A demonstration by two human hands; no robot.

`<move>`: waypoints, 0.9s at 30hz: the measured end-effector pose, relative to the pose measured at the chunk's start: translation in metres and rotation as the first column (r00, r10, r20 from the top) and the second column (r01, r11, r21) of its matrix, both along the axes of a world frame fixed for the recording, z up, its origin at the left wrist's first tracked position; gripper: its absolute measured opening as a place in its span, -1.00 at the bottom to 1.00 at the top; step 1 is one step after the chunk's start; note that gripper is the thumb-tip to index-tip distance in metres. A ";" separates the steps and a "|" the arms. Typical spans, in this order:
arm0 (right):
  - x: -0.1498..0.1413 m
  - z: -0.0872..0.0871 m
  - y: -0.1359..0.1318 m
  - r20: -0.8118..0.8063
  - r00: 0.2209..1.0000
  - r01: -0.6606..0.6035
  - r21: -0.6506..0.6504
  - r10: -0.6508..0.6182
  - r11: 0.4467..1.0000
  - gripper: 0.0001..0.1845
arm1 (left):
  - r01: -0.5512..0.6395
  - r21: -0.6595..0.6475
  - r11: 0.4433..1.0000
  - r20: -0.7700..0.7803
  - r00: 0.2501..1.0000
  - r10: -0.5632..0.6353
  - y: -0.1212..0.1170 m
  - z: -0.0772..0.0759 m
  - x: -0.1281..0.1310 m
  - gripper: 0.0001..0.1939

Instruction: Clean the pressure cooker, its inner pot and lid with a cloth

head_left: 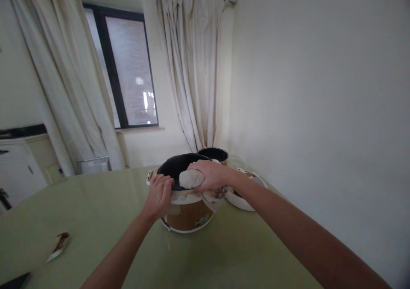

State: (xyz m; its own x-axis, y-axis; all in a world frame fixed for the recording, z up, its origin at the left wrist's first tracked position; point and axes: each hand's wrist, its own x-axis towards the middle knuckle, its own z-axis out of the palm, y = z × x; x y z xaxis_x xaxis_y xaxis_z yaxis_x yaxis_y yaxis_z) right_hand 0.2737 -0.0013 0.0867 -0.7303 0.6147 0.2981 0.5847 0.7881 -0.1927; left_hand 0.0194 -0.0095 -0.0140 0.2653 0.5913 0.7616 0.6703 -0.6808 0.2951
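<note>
A rice cooker [184, 216] with a brown-gold wall and a white rim stands on the table in front of me. Its upper part is dark, and my forearms and hands cover some of the rim. My left hand [160, 191] has its fingers curled over the near left of the rim. A bunched white cloth [191, 179] is gripped in my right hand [209, 175] against the cooker's top. Part of a patterned cloth end hangs below that hand over the right side. Whether the cloth touches the inside is hard to make out.
A dark inner pot [214, 153] stands behind the cooker. To the right lies a round white lid [240, 201], partly behind my right forearm. A small stained white piece [60, 245] and a dark flat object [16, 281] lie on the green table [105, 212] at left.
</note>
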 end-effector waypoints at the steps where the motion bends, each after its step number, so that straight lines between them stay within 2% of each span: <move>1: 0.010 0.001 0.002 -0.025 1.000 -0.007 -0.029 0.006 1.000 -0.45 | -0.001 -0.001 1.000 0.001 1.000 0.001 0.000 0.000 0.000 -0.48; 4: 0.041 0.007 0.011 -0.078 0.996 0.035 -0.079 -0.041 0.996 -0.57 | -0.007 -0.004 1.000 0.005 1.000 0.007 -0.001 0.000 0.001 -0.49; 7: 0.053 0.013 0.019 -0.097 0.981 0.160 -0.062 -0.165 0.985 -0.63 | -0.015 -0.006 1.000 0.005 1.000 0.015 0.000 0.000 0.002 -0.49; 10: 0.035 0.014 0.017 -0.065 0.974 0.212 -0.066 -0.216 0.975 -0.69 | -0.020 -0.002 1.000 0.007 1.000 0.020 0.001 -0.001 0.003 -0.50; 14: -0.017 0.010 0.000 -0.016 1.000 0.010 -0.114 -0.012 0.993 -0.57 | -0.010 0.013 1.000 0.016 1.000 0.010 0.003 -0.003 0.001 -0.49; 17: -0.030 0.009 -0.005 -0.028 0.998 -0.050 -0.126 0.047 0.991 -0.51 | 0.007 0.016 1.000 0.022 1.000 -0.007 0.004 -0.004 -0.001 -0.47; 19: -0.016 0.012 0.000 -0.019 0.999 -0.040 -0.148 0.038 0.988 -0.55 | 0.015 0.013 1.000 0.021 1.000 -0.015 0.004 -0.004 -0.002 -0.48; 21: 0.011 0.016 0.009 -0.019 1.000 -0.013 -0.148 0.010 0.989 -0.59 | 0.019 0.011 1.000 0.021 1.000 -0.019 0.003 -0.003 -0.002 -0.48; 23: 0.042 0.017 0.019 -0.104 0.993 0.041 -0.122 -0.054 0.992 -0.59 | 0.020 0.010 1.000 0.022 1.000 -0.020 0.003 -0.003 -0.001 -0.48; 25: 0.068 0.010 0.025 -0.243 0.960 0.116 -0.101 -0.138 0.988 -0.62 | 0.022 0.007 1.000 0.023 1.000 -0.022 0.003 -0.003 -0.001 -0.48; 27: 0.079 -0.012 0.025 -0.357 0.909 0.190 -0.100 -0.213 0.977 -0.62 | 0.019 0.006 1.000 0.026 0.999 -0.020 0.003 -0.003 0.000 -0.48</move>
State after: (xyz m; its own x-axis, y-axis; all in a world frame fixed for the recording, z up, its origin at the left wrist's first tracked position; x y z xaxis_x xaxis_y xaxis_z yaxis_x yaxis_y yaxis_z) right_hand 0.3526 0.0236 0.0746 -0.4370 0.7629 0.4764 0.6097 0.6407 -0.4667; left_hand 0.0196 -0.0068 -0.0168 0.2566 0.5817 0.7719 0.6491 -0.6954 0.3084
